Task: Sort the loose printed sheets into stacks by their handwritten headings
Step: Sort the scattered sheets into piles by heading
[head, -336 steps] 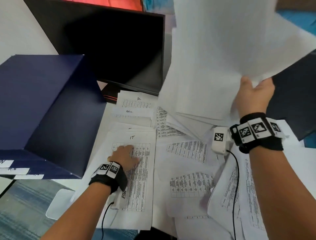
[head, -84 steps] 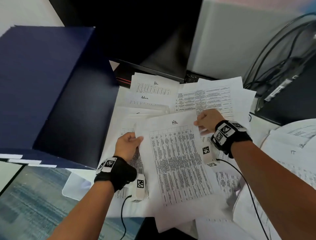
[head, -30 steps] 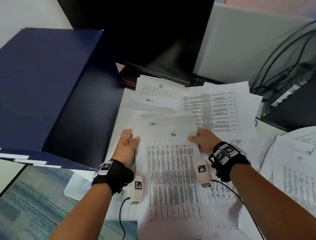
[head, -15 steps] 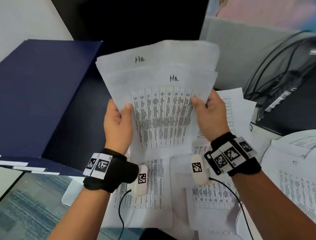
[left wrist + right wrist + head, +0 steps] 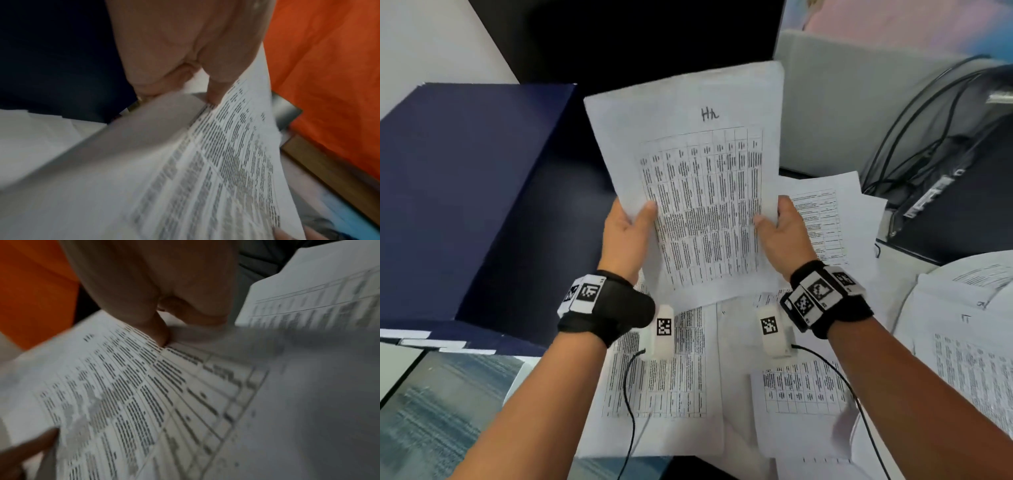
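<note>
Your two hands hold a small sheaf of printed sheets [image 5: 702, 192] upright above the cluttered desk, its front page carrying a handwritten heading [image 5: 709, 114] over a dense printed table. Your left hand [image 5: 625, 236] grips the sheaf's left edge, thumb pressed on the front face and the other fingers curled behind the paper; the left wrist view shows that thumb [image 5: 216, 84] bearing down on the page while the fingers pinch from the back. Your right hand [image 5: 782, 233] clamps the right edge in the same way, thumb on the print, fingers hidden behind; the right wrist view, blurred, shows the thumb [image 5: 158, 331] pressing the table's edge. The sheaf tilts slightly, its top leaning to the right, and hangs clear of the papers below.

Beneath your wrists more loose sheets [image 5: 664, 373] lie overlapped on the desk, their tables face up. Another printed page [image 5: 825, 219] rests just behind your right hand, and a further pile [image 5: 969, 349] sits at the right edge, marked with a heading too small to read. A dark blue box [image 5: 465, 192] stands at the left, touching the spread of paper. Black cables [image 5: 914, 137] trail at the upper right.
</note>
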`<move>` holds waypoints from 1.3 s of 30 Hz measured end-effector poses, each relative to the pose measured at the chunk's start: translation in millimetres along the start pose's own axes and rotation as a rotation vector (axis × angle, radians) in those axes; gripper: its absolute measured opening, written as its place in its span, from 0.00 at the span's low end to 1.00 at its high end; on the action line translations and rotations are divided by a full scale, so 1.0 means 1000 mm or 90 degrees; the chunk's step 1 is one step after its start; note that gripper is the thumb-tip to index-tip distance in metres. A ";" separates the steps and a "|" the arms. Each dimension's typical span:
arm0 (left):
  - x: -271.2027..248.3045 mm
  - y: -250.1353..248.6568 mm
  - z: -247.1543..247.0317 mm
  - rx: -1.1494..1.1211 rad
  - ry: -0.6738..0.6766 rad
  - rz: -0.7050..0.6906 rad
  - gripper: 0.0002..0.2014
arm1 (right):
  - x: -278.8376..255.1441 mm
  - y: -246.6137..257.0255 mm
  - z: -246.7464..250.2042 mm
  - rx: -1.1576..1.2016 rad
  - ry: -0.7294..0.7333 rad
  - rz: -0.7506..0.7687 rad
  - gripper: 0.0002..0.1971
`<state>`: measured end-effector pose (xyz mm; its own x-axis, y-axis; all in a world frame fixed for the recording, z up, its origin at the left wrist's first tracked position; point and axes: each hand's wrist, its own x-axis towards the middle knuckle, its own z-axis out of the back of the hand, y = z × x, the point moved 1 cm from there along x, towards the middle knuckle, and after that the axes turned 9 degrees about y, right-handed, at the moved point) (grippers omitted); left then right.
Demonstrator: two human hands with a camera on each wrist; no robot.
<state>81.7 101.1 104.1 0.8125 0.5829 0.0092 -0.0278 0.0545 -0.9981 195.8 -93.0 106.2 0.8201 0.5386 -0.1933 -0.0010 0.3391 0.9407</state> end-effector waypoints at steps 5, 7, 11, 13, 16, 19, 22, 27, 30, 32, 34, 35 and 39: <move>0.015 0.031 -0.011 0.195 0.094 0.183 0.14 | 0.008 -0.042 0.017 -0.087 -0.011 -0.141 0.12; 0.014 0.051 -0.019 0.265 0.109 0.218 0.11 | 0.006 -0.066 0.024 -0.180 0.037 -0.220 0.07; 0.011 0.077 -0.035 0.466 0.143 0.286 0.14 | 0.002 -0.107 0.046 -0.323 -0.006 -0.360 0.06; 0.006 0.083 -0.046 0.649 0.165 0.323 0.21 | 0.001 -0.117 0.057 -0.323 -0.083 -0.414 0.13; -0.004 0.088 -0.067 0.762 0.195 0.324 0.40 | 0.000 -0.124 0.063 -0.288 -0.145 -0.451 0.20; -0.008 0.096 -0.081 0.826 0.225 0.343 0.52 | 0.001 -0.132 0.066 -0.254 -0.161 -0.448 0.21; -0.004 0.104 -0.090 0.852 0.226 0.375 0.51 | -0.001 -0.134 0.068 -0.239 -0.181 -0.446 0.20; 0.004 0.102 -0.092 0.829 0.232 0.389 0.42 | -0.004 -0.135 0.074 -0.207 -0.197 -0.436 0.22; 0.003 0.098 -0.092 0.821 0.257 0.341 0.34 | -0.005 -0.138 0.077 -0.210 -0.183 -0.429 0.20; -0.001 0.094 -0.092 0.779 0.262 0.256 0.32 | -0.005 -0.140 0.080 -0.213 -0.176 -0.431 0.19; -0.003 0.091 -0.089 0.747 0.277 0.188 0.39 | -0.005 -0.143 0.081 -0.203 -0.165 -0.427 0.18; -0.003 0.089 -0.086 0.743 0.290 0.178 0.41 | -0.005 -0.144 0.082 -0.193 -0.163 -0.426 0.18; 0.000 0.085 -0.069 0.678 0.257 0.220 0.22 | -0.004 -0.151 0.084 -0.158 -0.143 -0.410 0.16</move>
<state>119.3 49.9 15.0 0.7859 0.4124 -0.4607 -0.5965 0.7019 -0.3892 240.7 -211.0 -11.3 0.7994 0.0110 -0.6006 0.4139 0.7147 0.5639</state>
